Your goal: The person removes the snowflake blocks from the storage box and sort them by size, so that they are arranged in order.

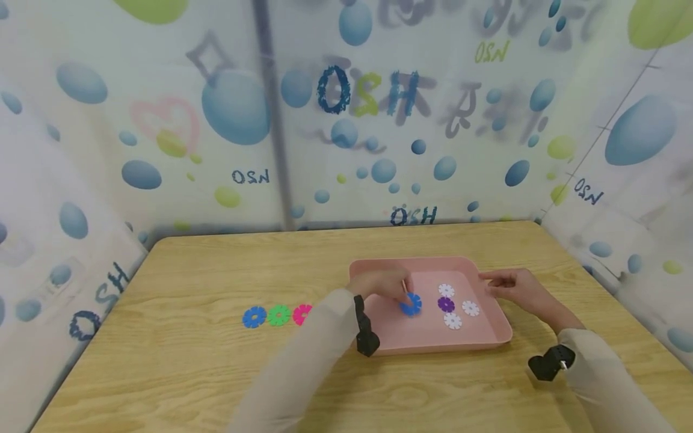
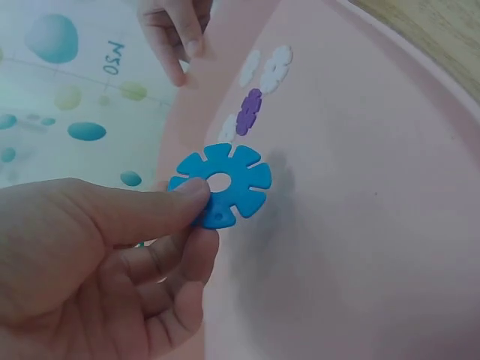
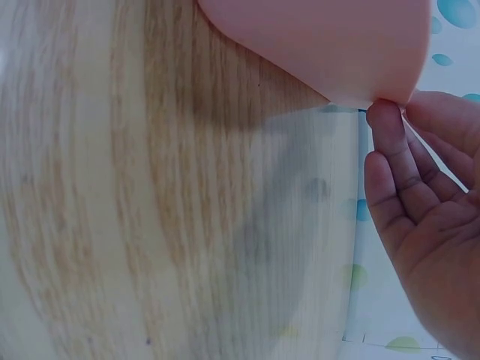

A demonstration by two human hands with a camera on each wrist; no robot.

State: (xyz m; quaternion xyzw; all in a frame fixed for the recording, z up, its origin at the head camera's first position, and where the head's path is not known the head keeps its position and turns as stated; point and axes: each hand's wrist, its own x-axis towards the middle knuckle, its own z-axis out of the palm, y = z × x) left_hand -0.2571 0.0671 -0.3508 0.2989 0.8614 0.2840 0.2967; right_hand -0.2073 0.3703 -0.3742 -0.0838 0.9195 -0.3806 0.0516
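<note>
My left hand (image 1: 383, 282) is over the left part of a pink tray (image 1: 422, 344) and pinches a blue notched plastic disc (image 2: 251, 178) between thumb and fingers. The disc has a round hole in its middle and is held tilted above the tray floor. Farther right in the tray lie a purple disc (image 1: 446, 305) and several white discs, among them one white disc (image 1: 470, 308) nearest the right wall. My right hand (image 1: 517, 290) holds the tray's right rim, its thumb and fingertips at the edge in the right wrist view.
On the wooden table (image 1: 178, 361), left of the tray, a blue disc (image 1: 254, 317), a green disc (image 1: 279, 315) and a pink disc (image 1: 302, 314) lie in a row. The left sleeve (image 1: 303, 355) partly covers the pink one. Patterned curtains (image 1: 346, 168) surround the table.
</note>
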